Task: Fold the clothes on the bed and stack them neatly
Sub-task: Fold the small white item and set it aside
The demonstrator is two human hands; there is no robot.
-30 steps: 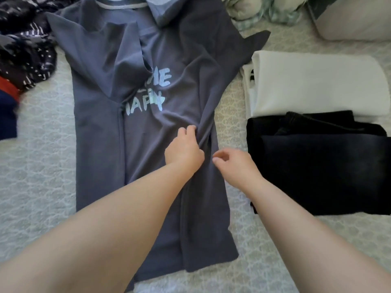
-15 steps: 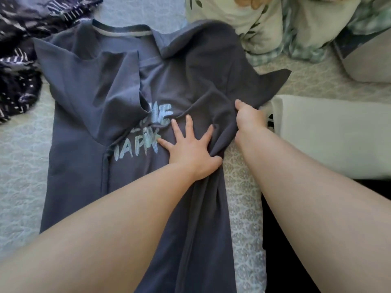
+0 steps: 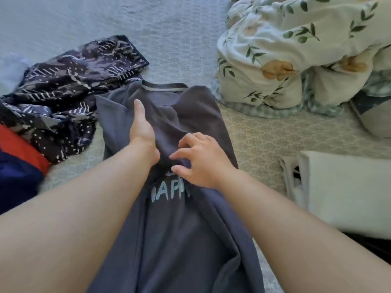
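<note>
Left hand [image 3: 140, 127] flat on grey shirt [image 3: 182, 240], right hand [image 3: 201, 159] pinching fold; patterned garment [image 3: 63, 92] beside (touching collar side).

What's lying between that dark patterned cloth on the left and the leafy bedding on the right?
In the head view, the grey T-shirt lies between the patterned cloth and the floral bedding, with the left hand and right hand on it.

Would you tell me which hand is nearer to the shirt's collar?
Left. The left hand lies on the grey shirt just below its collar; the right hand is lower, by the lettering.
</note>
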